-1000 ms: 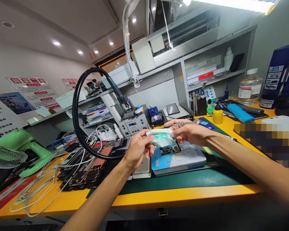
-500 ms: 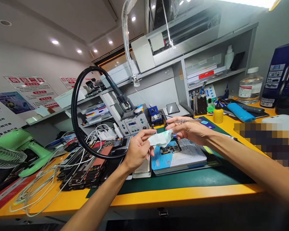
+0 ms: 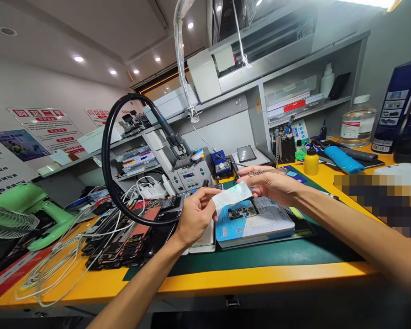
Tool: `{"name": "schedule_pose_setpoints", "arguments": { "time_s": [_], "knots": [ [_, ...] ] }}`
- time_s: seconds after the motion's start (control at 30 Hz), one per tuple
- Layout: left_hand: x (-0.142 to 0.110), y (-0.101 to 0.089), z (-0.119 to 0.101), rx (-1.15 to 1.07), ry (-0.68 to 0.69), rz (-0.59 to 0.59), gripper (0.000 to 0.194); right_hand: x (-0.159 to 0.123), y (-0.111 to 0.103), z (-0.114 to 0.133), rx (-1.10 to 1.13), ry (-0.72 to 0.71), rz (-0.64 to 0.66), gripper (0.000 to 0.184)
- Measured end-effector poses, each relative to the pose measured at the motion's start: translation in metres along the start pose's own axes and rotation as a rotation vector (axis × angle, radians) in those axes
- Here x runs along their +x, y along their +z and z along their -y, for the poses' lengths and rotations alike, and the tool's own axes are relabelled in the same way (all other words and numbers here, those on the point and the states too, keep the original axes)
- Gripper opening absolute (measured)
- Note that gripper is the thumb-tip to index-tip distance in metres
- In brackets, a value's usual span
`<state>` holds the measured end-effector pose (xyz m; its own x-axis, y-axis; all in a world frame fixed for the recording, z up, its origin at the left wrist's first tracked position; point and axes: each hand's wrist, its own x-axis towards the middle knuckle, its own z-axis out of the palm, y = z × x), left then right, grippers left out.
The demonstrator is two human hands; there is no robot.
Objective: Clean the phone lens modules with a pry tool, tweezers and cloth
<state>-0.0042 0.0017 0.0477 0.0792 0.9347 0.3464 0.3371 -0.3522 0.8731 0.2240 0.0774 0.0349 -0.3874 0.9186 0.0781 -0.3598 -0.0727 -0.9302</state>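
Observation:
A white tissue [image 3: 232, 195] with faint green stains is stretched flat between my two hands, above a blue-and-white book [image 3: 274, 225]. My left hand [image 3: 197, 214] pinches the tissue's left end between thumb and fingers. At the other end, my right hand [image 3: 265, 185] has its thumb and fingers closed on the tissue. A slim metal tool [image 3: 278, 172], perhaps tweezers, lies along the top of the right hand's fingers. Below the tissue, a small circuit board [image 3: 241, 211] rests on the book.
Phone parts [image 3: 132, 242] and white cables [image 3: 60, 262] fill the left side, beside a green fan [image 3: 51, 224]. A black hose [image 3: 106, 160] loops over them. A soldering station [image 3: 192, 176] stands behind; a yellow bottle [image 3: 311, 163] stands right. A green mat [image 3: 260, 257] lies under the book.
The crumpled tissue has been spread into a flatter strip between my hands. Both hands stay in nearly the same place.

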Motion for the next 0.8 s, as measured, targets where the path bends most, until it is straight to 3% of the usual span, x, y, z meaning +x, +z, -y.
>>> {"name": "schedule_pose_setpoints", "arguments": {
  "time_s": [0.3, 0.5, 0.67, 0.8],
  "knots": [
    [0.007, -0.004, 0.006, -0.006, -0.015, -0.100, 0.021, 0.003, 0.002, -0.001, 0.005, -0.083, -0.171, 0.019],
    [0.015, -0.004, 0.013, -0.052, -0.063, -0.069, 0.023, 0.003, 0.001, 0.007, 0.075, -0.027, -0.085, 0.040],
    [0.025, -0.004, 0.019, -0.114, -0.108, 0.024, 0.029, 0.001, -0.001, 0.001, 0.032, 0.050, 0.066, 0.023],
    [0.028, -0.006, 0.033, -0.190, -0.145, 0.073, 0.028, -0.002, 0.003, -0.003, -0.014, 0.034, 0.075, 0.020]
  ]
}}
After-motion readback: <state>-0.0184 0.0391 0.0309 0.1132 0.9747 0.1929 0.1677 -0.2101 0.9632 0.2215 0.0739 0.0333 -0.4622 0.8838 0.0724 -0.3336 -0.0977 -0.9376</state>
